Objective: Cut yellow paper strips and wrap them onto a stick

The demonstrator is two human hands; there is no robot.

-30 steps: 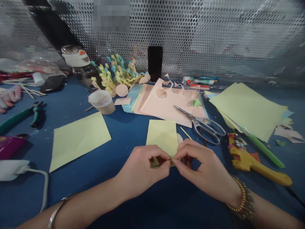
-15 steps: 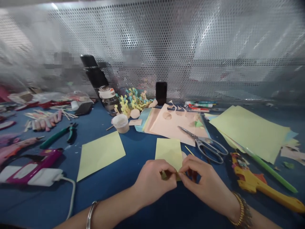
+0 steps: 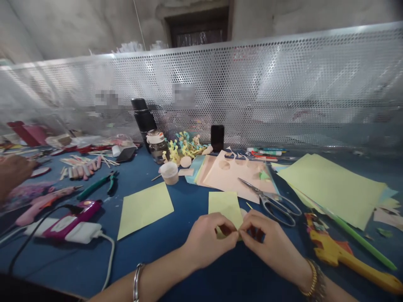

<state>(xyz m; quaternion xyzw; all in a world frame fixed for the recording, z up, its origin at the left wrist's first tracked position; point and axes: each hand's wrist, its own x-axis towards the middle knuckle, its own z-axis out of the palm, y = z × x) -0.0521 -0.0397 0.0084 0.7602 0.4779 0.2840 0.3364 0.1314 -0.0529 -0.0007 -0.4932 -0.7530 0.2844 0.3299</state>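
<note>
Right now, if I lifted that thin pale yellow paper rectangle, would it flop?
Probably. The pale yellow paper rectangle looks like one thin sheet, so it is likely light and floppy. The left hand and right hand pinch its lower edge, which seems bent. A push would probably slide it over the blue tabletop.

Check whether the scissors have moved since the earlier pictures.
No: the scissors sit as before, blades resting on the peach paper, handles beyond its edge; only the view has shifted.
</note>
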